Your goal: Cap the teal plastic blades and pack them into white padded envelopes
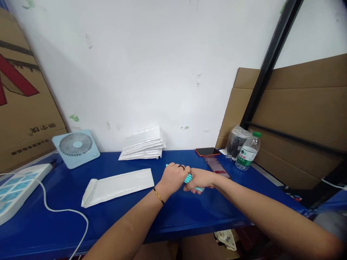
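Observation:
Both hands meet above the near middle of the blue table, wrapped round a bundle of slim turquoise sticks (pixel 188 178). My left hand (pixel 174 177) is closed over its left part, with a small tip showing beyond the fingers. Touching it, my right hand (pixel 200 178) is closed round the right part, and an end pokes out below the fingers. Most of the bundle is hidden, so I cannot tell what kind of sticks they are. To the left of my hands a white padded envelope (pixel 119 186) lies flat.
A stack of white envelopes (pixel 143 143) lies against the wall. At left are a light blue fan (pixel 77 144), a white power strip (pixel 25 186) and its cable (pixel 63 210). Two phones (pixel 207 151), a bagged dark cup (pixel 236 142) and a water bottle (pixel 247 153) are at right.

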A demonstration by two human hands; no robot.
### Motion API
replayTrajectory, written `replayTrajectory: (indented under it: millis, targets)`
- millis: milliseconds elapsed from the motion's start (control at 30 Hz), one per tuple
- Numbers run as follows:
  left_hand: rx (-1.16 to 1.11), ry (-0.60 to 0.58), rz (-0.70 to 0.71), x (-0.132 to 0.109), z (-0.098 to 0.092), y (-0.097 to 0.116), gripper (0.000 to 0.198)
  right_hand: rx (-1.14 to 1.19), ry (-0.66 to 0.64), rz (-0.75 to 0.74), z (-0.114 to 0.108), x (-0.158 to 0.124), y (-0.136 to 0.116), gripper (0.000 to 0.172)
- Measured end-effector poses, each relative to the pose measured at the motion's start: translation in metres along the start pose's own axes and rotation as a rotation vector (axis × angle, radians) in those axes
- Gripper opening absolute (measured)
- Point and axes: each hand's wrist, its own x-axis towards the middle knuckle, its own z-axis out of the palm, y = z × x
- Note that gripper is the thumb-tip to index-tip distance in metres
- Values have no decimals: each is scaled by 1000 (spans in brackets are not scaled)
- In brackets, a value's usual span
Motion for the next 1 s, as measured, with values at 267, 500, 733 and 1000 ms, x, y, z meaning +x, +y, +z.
replayTrajectory:
  millis: [267, 500, 733, 1000]
  targets:
    - [-61, -163, -185, -7, -6, 26, 17, -396, 302, 6, 7, -29, 11, 16]
    - [-58, 95, 229, -29, -7, 26, 32, 903, -715, -52, 37, -35, 35, 36]
    - [-66, -15, 199, -41, -20, 34, 34, 1047, -512, 54, 66, -44, 28, 29]
    - [-92, -222, -857, -82, -5, -17, 85, 864, -86, 19, 42, -48, 56, 34]
